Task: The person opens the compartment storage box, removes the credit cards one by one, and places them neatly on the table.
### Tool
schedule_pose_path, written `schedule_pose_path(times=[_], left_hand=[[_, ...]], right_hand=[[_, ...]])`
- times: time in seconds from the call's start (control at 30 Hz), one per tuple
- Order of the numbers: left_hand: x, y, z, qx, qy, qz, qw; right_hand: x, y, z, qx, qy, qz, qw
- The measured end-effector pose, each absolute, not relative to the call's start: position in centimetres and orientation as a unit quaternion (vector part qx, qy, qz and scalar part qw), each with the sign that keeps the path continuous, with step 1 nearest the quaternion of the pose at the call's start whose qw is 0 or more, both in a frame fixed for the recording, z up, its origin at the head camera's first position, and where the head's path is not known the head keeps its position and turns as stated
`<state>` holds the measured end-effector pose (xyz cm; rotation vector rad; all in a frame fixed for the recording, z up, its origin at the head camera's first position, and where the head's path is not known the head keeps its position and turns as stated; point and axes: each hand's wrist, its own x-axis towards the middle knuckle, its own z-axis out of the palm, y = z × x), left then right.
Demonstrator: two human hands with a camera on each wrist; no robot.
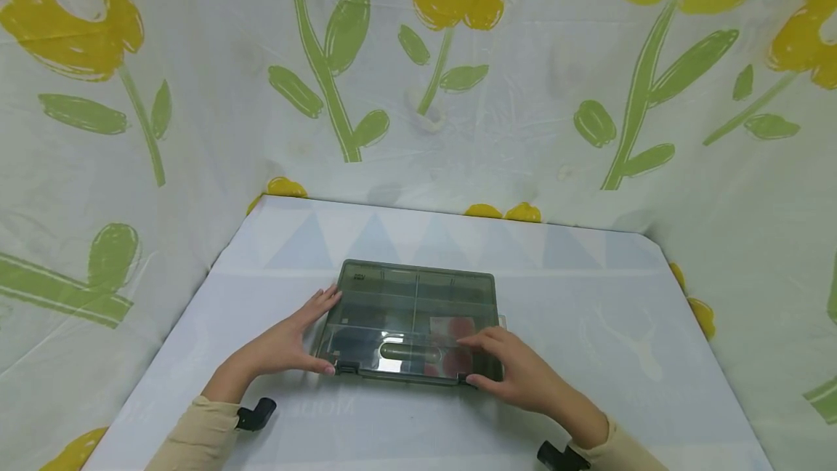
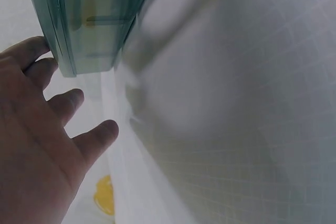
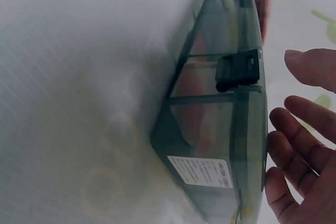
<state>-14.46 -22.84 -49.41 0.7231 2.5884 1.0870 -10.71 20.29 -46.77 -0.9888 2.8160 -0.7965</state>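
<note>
The left hand [image 1: 284,344] lies against the left side of a flat box [image 1: 412,318], fingers straight and spread, their tips along the box's left edge and the thumb near its front left corner. In the left wrist view the fingers [image 2: 63,103] stay loosely apart beside the box's corner [image 2: 86,35], gripping nothing. The right hand [image 1: 516,369] rests on the box's front right corner, fingers stretched over the lid and the thumb at the front edge just beside a black latch [image 1: 466,381]. The right wrist view shows its fingers [image 3: 299,145] straight and slightly apart next to the lid's rim, with another view of that latch [image 3: 239,69] on the box's front wall and a white label [image 3: 199,170] on the side wall; whether the fingertips press the lid there I cannot tell.

The box is smoky, see-through plastic, closed, with dividers inside and something reddish in its front right part. A second latch [image 1: 346,367] sits at the front left. The box lies flat near the middle of a table [image 1: 588,325] covered in a pale cloth with faint blue triangles behind the box. Around the table, behind and to both sides of the box, hangs a white sheet [image 1: 523,93] printed with big yellow flowers and green stems and leaves. Both forearms wear beige sleeves [image 1: 196,435], each with a black wrist mount [image 1: 256,413] in front of the box
</note>
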Motion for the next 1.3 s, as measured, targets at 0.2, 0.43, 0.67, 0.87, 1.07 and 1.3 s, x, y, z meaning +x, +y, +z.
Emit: schedule_pose_path(times=[0.2,0.43,0.67,0.87,1.07,1.3], left_hand=[[-14.3,-22.7,-49.3,0.246,0.885,0.375,0.125],[-14.0,-22.7,-49.4,0.244,0.885,0.375,0.128],[-14.0,-22.7,-49.3,0.24,0.879,0.385,0.146],[-13.9,-22.8,-49.3,0.238,0.883,0.379,0.143],[-13.9,-22.7,-49.3,0.238,0.884,0.376,0.14],[-13.9,-22.8,-49.3,0.237,0.888,0.37,0.138]], right_hand=[[-10.3,20.1,-47.1,-0.331,0.908,-0.257,0.02],[-9.9,20.1,-47.6,-0.333,0.908,-0.251,0.022],[-9.6,20.1,-47.9,-0.343,0.901,-0.266,-0.003],[-9.5,20.3,-48.5,-0.363,0.89,-0.274,-0.029],[-9.4,20.4,-48.8,-0.388,0.879,-0.268,-0.069],[-9.3,20.2,-48.7,-0.401,0.876,-0.253,-0.083]])
